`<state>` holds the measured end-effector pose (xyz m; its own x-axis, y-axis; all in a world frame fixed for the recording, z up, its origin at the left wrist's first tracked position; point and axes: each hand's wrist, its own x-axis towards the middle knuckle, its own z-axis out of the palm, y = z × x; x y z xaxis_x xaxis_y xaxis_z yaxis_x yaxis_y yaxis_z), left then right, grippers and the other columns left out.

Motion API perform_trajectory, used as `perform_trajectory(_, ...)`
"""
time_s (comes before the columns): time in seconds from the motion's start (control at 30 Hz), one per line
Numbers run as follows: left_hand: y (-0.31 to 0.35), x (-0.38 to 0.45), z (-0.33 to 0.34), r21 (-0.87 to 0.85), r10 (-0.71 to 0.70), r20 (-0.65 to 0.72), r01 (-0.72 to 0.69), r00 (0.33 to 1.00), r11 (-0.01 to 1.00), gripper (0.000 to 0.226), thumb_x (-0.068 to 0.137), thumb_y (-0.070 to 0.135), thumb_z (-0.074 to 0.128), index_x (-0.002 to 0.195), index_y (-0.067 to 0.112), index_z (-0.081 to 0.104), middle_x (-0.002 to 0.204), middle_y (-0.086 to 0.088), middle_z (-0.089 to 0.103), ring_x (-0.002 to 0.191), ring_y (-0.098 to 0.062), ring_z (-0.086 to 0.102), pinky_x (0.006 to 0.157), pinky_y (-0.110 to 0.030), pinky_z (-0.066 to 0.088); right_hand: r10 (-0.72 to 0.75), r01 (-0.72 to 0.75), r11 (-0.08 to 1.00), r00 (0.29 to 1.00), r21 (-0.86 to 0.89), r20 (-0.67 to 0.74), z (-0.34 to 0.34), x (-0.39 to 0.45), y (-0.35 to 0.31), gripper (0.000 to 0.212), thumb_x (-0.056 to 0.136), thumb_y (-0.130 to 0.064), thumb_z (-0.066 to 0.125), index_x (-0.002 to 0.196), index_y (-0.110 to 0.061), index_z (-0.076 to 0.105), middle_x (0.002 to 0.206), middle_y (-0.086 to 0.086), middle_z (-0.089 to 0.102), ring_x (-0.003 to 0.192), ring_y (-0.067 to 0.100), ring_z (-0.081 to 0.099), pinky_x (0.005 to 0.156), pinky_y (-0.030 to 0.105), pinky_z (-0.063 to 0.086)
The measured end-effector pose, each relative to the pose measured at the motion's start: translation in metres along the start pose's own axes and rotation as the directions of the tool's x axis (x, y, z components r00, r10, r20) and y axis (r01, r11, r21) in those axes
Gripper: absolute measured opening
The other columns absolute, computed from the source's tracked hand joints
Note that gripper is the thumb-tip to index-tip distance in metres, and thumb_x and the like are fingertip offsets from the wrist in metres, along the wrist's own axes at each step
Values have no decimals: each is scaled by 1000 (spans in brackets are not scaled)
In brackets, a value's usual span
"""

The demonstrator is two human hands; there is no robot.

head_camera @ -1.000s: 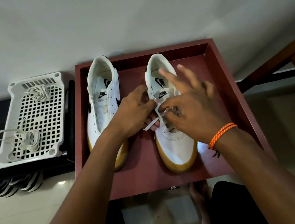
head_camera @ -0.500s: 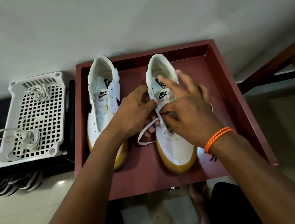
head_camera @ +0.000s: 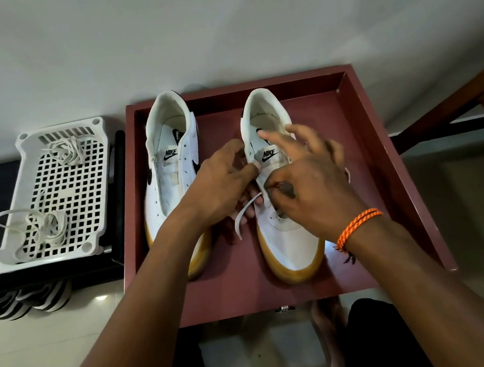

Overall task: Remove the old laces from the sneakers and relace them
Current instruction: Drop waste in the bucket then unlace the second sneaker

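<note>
In the dark red wooden tray, both hands work over the right white gum-soled sneaker. The left hand and right hand each pinch its flat white lace. The left white sneaker stands unlaced beside it.

"NIKE" stands in black capitals, with a swoosh beneath, on the white tongue label of the left sneaker, left of the frame's centre. The same "NIKE" and swoosh mark shows on the tongue label of the right sneaker, just right of centre, between the two hands. Black printing also lies on the insole inside each sneaker, partly hidden and too cut off to read. No other wording or numbers can be read
</note>
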<state>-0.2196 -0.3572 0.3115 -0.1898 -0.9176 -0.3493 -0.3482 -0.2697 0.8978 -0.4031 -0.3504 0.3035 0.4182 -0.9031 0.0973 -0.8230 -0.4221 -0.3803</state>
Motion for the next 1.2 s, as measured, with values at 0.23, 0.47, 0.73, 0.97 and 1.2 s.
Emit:
perform_trajectory(0.23,-4,3,0,77,35,-7,-34,999,996,10,111,22,54,118,16,53,79,-12,79,57,-42,72,40,-30,48,135,-129,990,980,55,-146,-20,4,14,7,81,-36,74,77,-34,80,153,-25,47,140,20,33,104,43,22)
perform_trajectory(0.47,-3,3,-1,64,38,-6,-38,999,997,12,111,23,54,120,16,53,79,-13,79,57,-41,72,39,-28,46,62,-62,998,998,-7,7,2,1,-2,10,83,-33,73,76,-35,79,163,-23,36,150,18,23,108,43,19)
perform_trajectory(0.73,-9,6,-2,64,62,-22,-61,998,996,7,109,19,56,110,13,52,76,-13,79,39,-30,49,42,-21,38,222,-198,973,945,118,-240,-23,8,22,19,75,-44,63,67,-31,74,134,-25,57,126,12,39,91,33,17)
perform_trajectory(0.97,-9,4,1,199,104,-122,-78,987,977,13,106,32,61,104,22,54,75,1,78,49,-26,62,58,-37,54,409,-243,905,725,349,-555,-42,11,46,21,95,-21,65,105,-13,81,118,6,65,112,24,63,95,10,43)
perform_trajectory(1.2,-6,5,16,476,423,-296,-253,856,843,12,100,28,66,111,25,61,59,5,58,52,-12,54,56,-33,43,246,-201,881,968,428,-50,-35,7,44,53,93,-15,72,139,-41,64,124,-5,61,99,1,62,91,21,53)
